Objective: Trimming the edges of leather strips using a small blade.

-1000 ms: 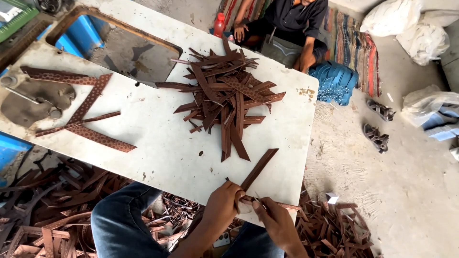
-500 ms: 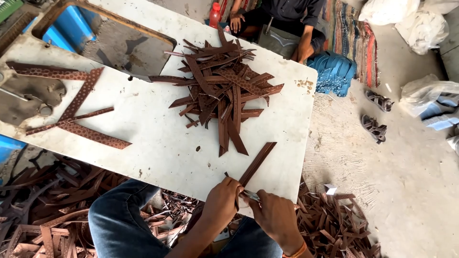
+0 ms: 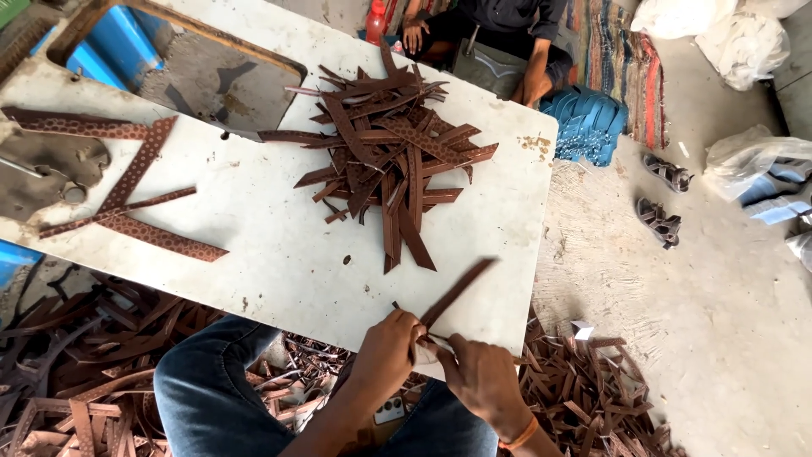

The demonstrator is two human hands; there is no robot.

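My left hand (image 3: 385,351) is closed on the lower end of a long brown leather strip (image 3: 457,292) at the near edge of the white table (image 3: 254,245). The strip slants up and to the right over the tabletop. My right hand (image 3: 482,377) is closed right beside the left, its fingertips meeting the strip's end; it seems to pinch a thin tool, which I cannot make out. A heap of several cut brown strips (image 3: 389,161) lies farther back in the middle of the table.
Long patterned strips (image 3: 127,195) lie at the table's left. Leather scraps (image 3: 592,389) cover the floor near my knees. Another person (image 3: 499,34) sits beyond the table, by a stack of blue soles (image 3: 592,127), sandals (image 3: 664,195) and white bags (image 3: 744,42).
Both hands stay at the table's near edge on the same strip, shifting only slightly. The view has drifted a little.
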